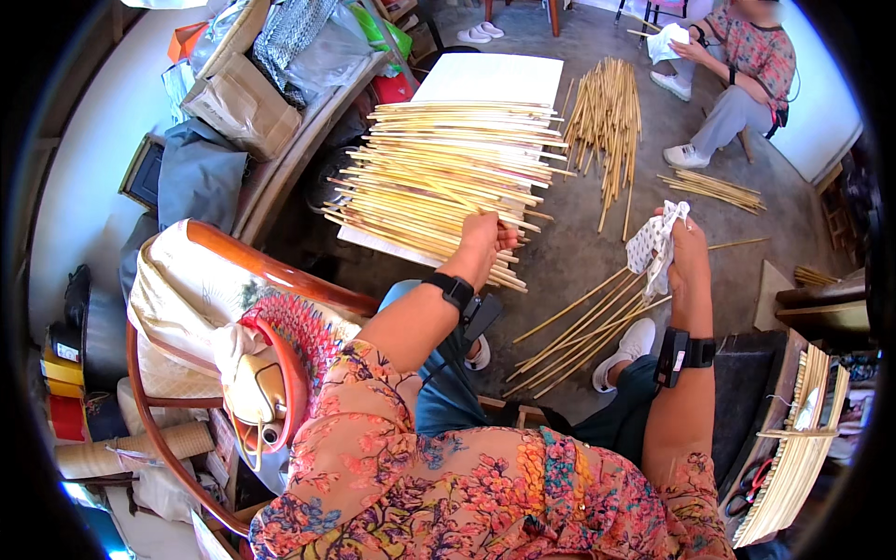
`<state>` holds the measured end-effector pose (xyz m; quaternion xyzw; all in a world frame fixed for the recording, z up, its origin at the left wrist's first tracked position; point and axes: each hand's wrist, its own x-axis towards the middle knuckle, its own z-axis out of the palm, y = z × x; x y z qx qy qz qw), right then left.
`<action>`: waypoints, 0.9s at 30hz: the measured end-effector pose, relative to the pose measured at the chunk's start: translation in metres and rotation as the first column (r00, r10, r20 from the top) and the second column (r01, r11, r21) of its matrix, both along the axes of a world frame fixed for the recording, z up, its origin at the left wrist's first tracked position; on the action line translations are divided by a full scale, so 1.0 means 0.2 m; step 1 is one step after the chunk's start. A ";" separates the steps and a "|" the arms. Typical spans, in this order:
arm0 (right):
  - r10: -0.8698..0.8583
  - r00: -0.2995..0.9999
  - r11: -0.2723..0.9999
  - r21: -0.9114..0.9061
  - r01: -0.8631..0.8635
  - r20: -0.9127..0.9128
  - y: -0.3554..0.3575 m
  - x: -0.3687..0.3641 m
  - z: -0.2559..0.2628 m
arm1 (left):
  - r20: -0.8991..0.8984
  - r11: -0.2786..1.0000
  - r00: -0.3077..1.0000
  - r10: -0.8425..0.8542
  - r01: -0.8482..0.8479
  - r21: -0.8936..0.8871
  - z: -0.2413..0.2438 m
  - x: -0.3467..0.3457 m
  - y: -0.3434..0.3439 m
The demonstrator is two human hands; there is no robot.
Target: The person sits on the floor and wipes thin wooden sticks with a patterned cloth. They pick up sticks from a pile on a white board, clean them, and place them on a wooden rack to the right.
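My left hand [490, 232] is over the near right part of a wide layer of thin wooden sticks [448, 157], its fingers curled around one stick that slants across the others. The layer rests on a white board [490, 77]. Over to the right, my right hand [687, 248] is raised and grips a crumpled white patterned cloth [651, 245]. One stick [738, 243] shows just beyond this hand; whether the hand touches it I cannot tell. Several loose sticks [588, 336] lie fanned out below the cloth, near my white shoe [633, 346].
A large pile of sticks [605, 119] and a smaller bunch [714, 190] lie on the floor. At the upper right a seated person [752, 77] holds a white cloth and a stick. A wooden chair [259, 259] stands left; bundled sticks [791, 462] are at lower right.
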<state>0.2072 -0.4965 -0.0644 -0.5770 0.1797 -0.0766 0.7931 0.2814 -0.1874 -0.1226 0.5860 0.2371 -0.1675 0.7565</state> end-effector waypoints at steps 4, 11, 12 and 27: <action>0.045 0.999 0.999 -0.027 -0.045 -0.004 0.03 0.03 -0.03 | -0.023 0.996 0.997 0.072 -0.073 -0.051 -0.06 0.14 0.00; 0.090 0.991 0.991 -0.090 -0.099 -0.102 0.16 0.14 -0.08 | -0.041 0.977 0.997 0.060 -0.067 -0.202 -0.22 0.26 0.00; 0.081 0.990 0.991 -0.094 -0.092 -0.117 0.17 0.14 -0.08 | -0.082 0.984 0.996 0.031 -0.045 -0.173 -0.23 0.25 -0.03; 0.215 0.970 0.965 -0.129 -0.230 -0.115 0.62 0.31 -0.02 | 0.283 0.911 0.884 -0.371 0.406 -0.076 0.07 0.13 -0.20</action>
